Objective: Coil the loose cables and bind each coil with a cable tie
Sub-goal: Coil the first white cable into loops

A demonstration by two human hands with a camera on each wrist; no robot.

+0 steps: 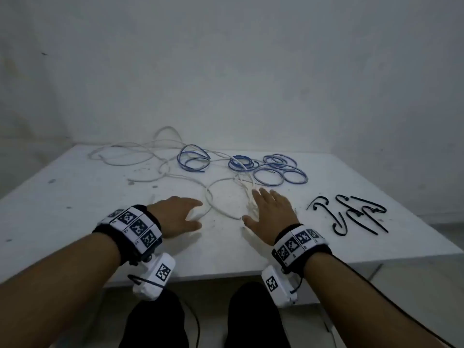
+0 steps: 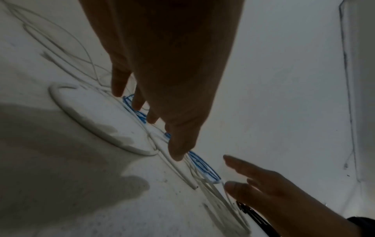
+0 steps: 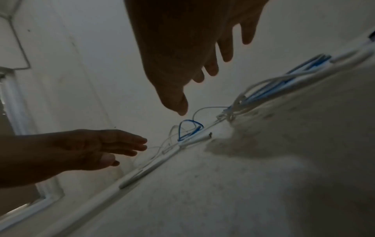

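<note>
head view: both hands hover palm-down over the speckled white surface [image 1: 75, 197], fingers straight and spread, each grip wide and holding nothing. the left hand [image 1: 175, 216] and right hand [image 1: 270, 212] flank a loop of thin white cable [image 1: 208, 194]. blue cable loops [image 1: 268, 169] lie farther back; black cable ties [image 1: 351, 214] lie right of the right hand.

Cables and ties, counted on the table [image 1: 75, 197]

Two hands; white cables [image 1: 140, 162] and blue cables [image 1: 276, 172] too tangled to count; about six black cable ties [image 1: 351, 214].
</note>
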